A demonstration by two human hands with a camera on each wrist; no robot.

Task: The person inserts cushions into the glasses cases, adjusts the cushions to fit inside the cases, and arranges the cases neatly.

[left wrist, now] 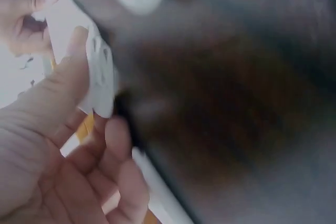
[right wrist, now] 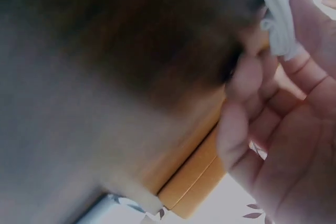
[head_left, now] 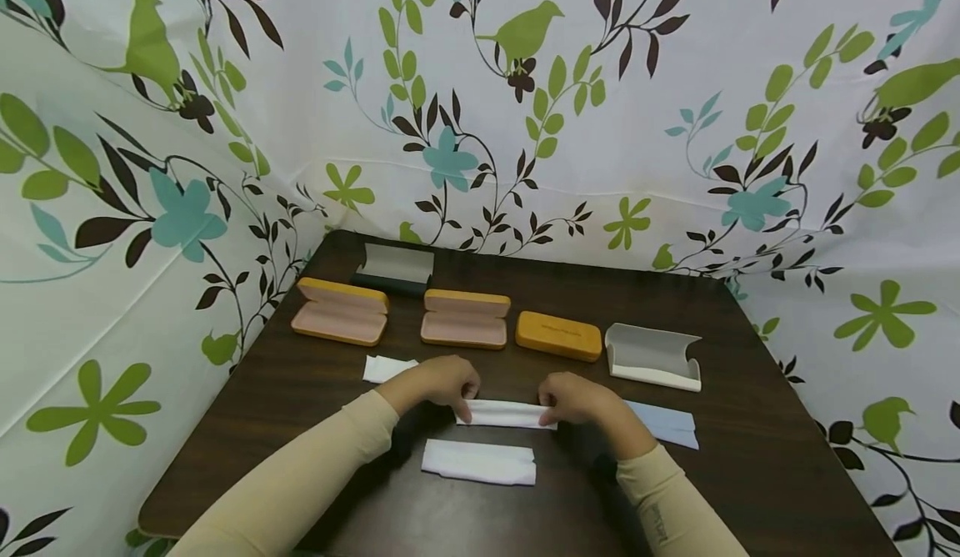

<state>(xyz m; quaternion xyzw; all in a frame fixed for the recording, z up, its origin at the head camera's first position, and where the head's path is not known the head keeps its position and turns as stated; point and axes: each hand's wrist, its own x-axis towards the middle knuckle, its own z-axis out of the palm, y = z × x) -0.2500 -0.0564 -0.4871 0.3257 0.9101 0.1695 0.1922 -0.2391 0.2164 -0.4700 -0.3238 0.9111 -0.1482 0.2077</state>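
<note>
A folded white cloth [head_left: 504,413] stretches between my two hands over the middle of the table. My left hand [head_left: 447,382] pinches its left end between thumb and fingers. At the right end, my right hand [head_left: 573,398] grips it in the same way. Folded layers show at the edge of the cloth [left wrist: 100,82] in the left wrist view, and its bunched end [right wrist: 281,17] shows under the thumb in the right wrist view. Nearer to me lies a second folded white cloth [head_left: 478,462]. A light blue cloth [head_left: 667,424] lies beyond my right wrist, partly hidden by it.
Another white cloth [head_left: 386,368] lies behind my left hand. Along the back stand two open yellow glasses cases [head_left: 341,321] [head_left: 465,329], a closed yellow case [head_left: 558,336], an open white case [head_left: 652,369] and an open dark case [head_left: 393,282]. A patterned curtain [head_left: 480,207] borders the table.
</note>
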